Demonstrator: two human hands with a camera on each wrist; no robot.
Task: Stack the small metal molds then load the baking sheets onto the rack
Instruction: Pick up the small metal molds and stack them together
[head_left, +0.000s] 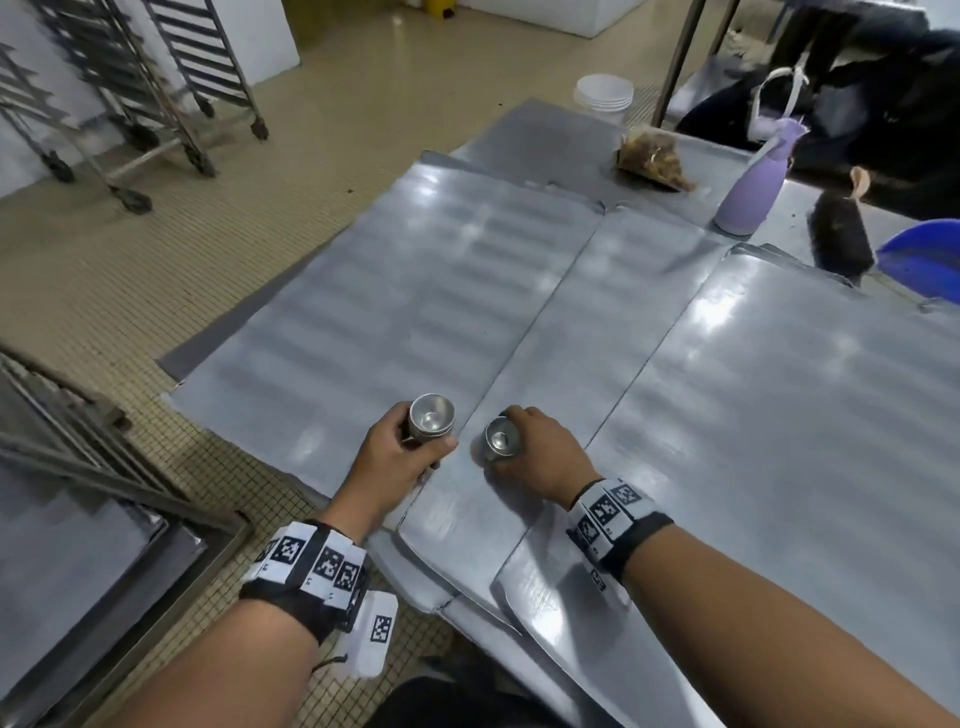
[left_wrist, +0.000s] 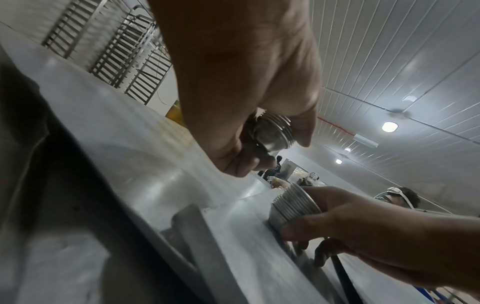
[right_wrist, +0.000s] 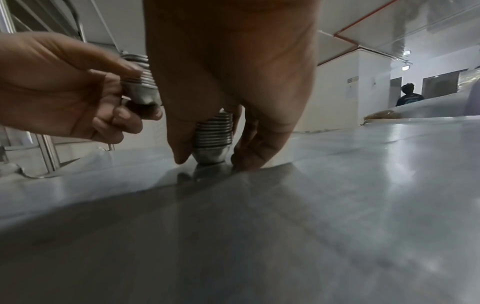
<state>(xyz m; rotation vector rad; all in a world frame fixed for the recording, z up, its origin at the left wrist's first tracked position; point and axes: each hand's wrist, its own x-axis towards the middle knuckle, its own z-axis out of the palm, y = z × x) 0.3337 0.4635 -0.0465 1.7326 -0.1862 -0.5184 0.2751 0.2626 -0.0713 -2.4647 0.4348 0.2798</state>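
From the head view, the left hand wraps its grip round a short stack of molds, lifted clear of the desk. Just to its right, the right hand pinches a second stack of molds from above, its base on a baking sheet. The two stacks are close but apart. The rack stands well beyond the left grip, across the floor.

The left wrist view shows the fingers curled under the short stack, with ribbed rims showing by the thumb. Below it the right-hand stack leans, tilted rather than upright.

The right wrist view shows thumb and fingers closed on either side of the taller stack, whose rounded base just touches the sheet — a small footing.

As I judge it, the stacks are about to be joined. The risk lies there: nested rims held loosely could slide apart, and a tilted stack on a slick sheet could skid or topple if the left one comes in off-axis — scattering molds over the desk edge beside the left grip.
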